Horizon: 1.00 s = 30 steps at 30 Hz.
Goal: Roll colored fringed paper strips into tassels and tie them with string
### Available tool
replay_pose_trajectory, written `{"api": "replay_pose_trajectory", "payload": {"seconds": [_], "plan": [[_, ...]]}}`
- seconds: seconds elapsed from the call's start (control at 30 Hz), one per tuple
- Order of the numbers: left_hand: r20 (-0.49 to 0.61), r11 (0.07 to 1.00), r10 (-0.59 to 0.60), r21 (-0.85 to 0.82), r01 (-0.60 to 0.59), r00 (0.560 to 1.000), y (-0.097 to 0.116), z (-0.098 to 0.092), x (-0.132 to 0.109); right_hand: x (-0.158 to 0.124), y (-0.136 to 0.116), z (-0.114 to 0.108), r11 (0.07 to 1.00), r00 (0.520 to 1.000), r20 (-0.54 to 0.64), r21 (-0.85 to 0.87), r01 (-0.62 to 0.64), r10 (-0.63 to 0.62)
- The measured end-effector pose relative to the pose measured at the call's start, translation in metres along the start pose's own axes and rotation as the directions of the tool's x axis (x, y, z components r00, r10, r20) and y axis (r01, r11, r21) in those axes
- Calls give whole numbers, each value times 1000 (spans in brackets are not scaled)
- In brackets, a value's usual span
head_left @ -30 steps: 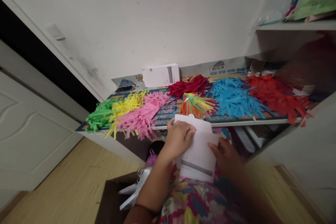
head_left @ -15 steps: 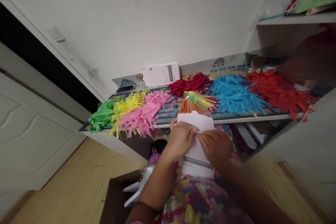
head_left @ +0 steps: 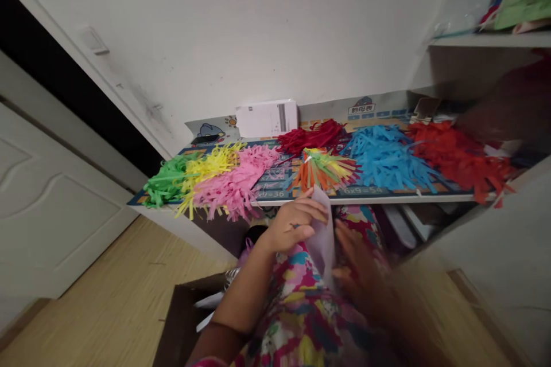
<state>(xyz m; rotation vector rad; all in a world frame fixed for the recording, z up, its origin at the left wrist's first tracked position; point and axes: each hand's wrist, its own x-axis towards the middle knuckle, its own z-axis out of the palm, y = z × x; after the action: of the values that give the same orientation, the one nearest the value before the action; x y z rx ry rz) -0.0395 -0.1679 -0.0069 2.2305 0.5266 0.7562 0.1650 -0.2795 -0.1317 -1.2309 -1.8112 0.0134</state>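
Observation:
My left hand grips the top of a white paper packet, which is turned almost edge-on over my lap. My right hand is blurred by motion beside the packet's lower part; its fingers look spread and touch the packet. Just beyond my hands, on the desk, lies a tied bundle of orange, green and yellow paper strips.
Heaps of paper strips cover the desk: green, yellow, pink, dark red, blue, red. A white box leans on the wall. A cardboard box stands on the wooden floor at lower left. Shelves rise at right.
The packet has turned from flat, facing me, to nearly edge-on. My right hand has dropped from its middle to its lower side and is now blurred.

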Motion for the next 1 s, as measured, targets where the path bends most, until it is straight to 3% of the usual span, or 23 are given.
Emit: {"api": "replay_pose_trajectory", "payload": {"seconds": [0.1, 0.23, 0.33, 0.4, 0.47, 0.7, 0.8, 0.93, 1.0], "plan": [[-3, 993, -106, -43, 106, 994, 1, -12, -11, 22, -40, 27, 966, 967, -16, -57, 251, -253], [-136, 963, -262, -94, 251, 955, -6, -17, -49, 34, -53, 45, 941, 941, -38, -43, 335, -336], [-261, 859, -498, -277, 430, 827, -16, -12, -76, 36, -53, 64, 958, 966, -101, 140, 252, -239], [-241, 732, -653, -446, 516, 718, -21, -8, -88, 38, -54, 76, 958, 984, -107, 237, 163, -141], [-207, 623, -740, -570, 536, 640, -24, -6, -97, 42, -57, 87, 954, 995, -78, 288, 88, -69], [-265, 515, -819, -732, 447, 509, -27, -4, -111, 61, -65, 106, 925, 1000, -7, 381, -12, 16], [-257, 491, -832, -754, 437, 492, -29, -1, -117, 62, -71, 114, 917, 998, 27, 394, -58, 51], [-277, 541, -799, -719, 436, 533, -30, 0, -124, 65, -83, 124, 868, 989, 66, 475, -145, 129], [-301, 573, -783, -690, 443, 544, -29, 0, -124, 68, -85, 117, 814, 982, 103, 549, -190, 160]]}}
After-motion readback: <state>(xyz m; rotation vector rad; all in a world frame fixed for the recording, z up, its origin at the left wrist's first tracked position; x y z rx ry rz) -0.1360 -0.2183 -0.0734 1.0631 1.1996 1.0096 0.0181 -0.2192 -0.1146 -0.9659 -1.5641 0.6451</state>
